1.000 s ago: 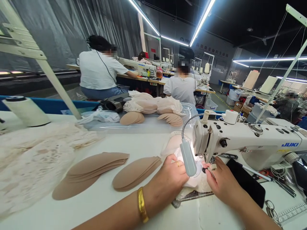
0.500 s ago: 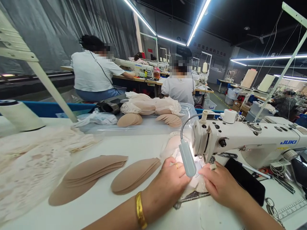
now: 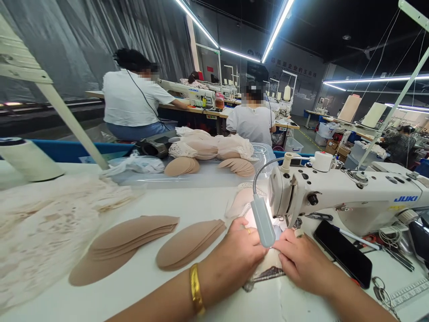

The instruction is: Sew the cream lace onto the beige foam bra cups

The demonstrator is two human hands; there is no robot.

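A white JUKI sewing machine (image 3: 338, 188) stands at the right, its needle area lit by a small grey lamp (image 3: 263, 223) on a bent neck. Under its head lies pale lace fabric (image 3: 244, 203), partly hidden by the lamp and my fingers. My left hand (image 3: 239, 248), with a ring and a gold bracelet, presses on the fabric left of the needle, fingers closed together. My right hand (image 3: 301, 259) pinches the fabric edge just in front of the needle, close to the left fingertips. Beige oval pads lie in two stacks (image 3: 127, 241) (image 3: 191, 246) to the left.
Lace fabric (image 3: 50, 241) covers the far left beside a thread cone (image 3: 30, 161). More pads and lace cups (image 3: 211, 147) sit on a clear plastic lid behind. A black phone (image 3: 345, 252), scissors and a ruler (image 3: 410, 293) lie at right. People in white shirts sit at machines ahead.
My right hand has shifted slightly left, its fingertips now nearer those of my left hand. My left hand stays on the fabric. The view has moved a little.
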